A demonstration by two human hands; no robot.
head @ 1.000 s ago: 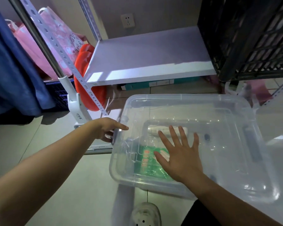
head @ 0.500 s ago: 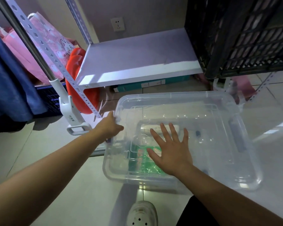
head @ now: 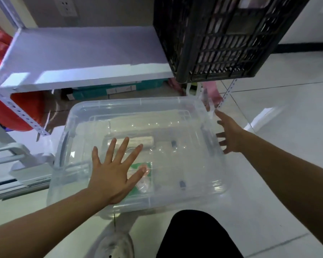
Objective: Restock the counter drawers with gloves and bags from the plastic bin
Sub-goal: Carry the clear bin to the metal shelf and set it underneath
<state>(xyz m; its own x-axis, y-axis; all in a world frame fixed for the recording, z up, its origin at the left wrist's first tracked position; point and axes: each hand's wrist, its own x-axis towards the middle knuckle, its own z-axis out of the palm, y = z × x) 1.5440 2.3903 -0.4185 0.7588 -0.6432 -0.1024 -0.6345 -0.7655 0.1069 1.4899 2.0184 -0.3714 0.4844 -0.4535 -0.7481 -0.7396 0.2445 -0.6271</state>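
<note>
A clear plastic bin (head: 175, 107) with its clear lid on sits on the floor in front of me. Through the lid I see a green packet (head: 138, 166) and a pale roll (head: 142, 141) inside. My left hand (head: 114, 170) lies flat on the lid with fingers spread, over the green packet. My right hand (head: 229, 133) is at the bin's right side, fingers apart and curled toward the edge, holding nothing.
A low grey shelf (head: 78, 56) stands right behind the bin, with a black crate (head: 222, 38) on its right end and a teal box (head: 119, 89) beneath. A red object (head: 17, 112) and a white appliance (head: 22, 164) are at the left. My shoe (head: 116, 244) is below the bin.
My left hand left the bin's left side and now rests flat on the lid. My right hand lifted off the lid and went to the bin's right side. The view shifted left.
</note>
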